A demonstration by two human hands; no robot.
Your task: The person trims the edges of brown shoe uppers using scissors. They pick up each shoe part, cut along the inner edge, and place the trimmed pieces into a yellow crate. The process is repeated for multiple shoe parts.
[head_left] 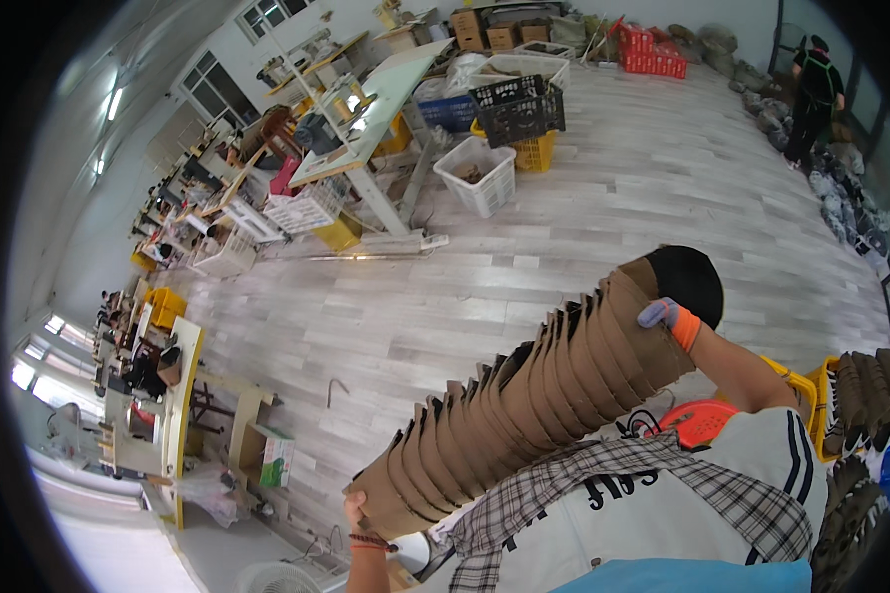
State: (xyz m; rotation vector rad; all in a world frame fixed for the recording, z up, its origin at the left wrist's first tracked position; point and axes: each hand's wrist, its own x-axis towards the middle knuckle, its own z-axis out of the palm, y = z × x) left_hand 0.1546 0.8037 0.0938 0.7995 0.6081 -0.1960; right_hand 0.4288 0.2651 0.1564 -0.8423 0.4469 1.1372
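Cardboard stack point(534, 395): long nested column of brown folded pieces, tipped diagonally from lower left to upper right, cradled against a checked shirt point(603, 474) at chest height.
Reason for hold: probably pinched from both ends so the loose pieces stay pressed together; resting on the chest likely shares the weight.
Left hand point(354, 512): cupped under the lower end, fingers curled against the bottom piece; red bracelet at the wrist.
Right hand point(672, 318): in an orange and purple glove, clamped on the upper end beside a black cap-shaped end piece point(690, 279).
Position: stack spans between both hands, touching each.
Surroundings: grey plank floor point(603, 198), white crate point(480, 176), sewing tables point(366, 109), another person point(816, 94) far off.
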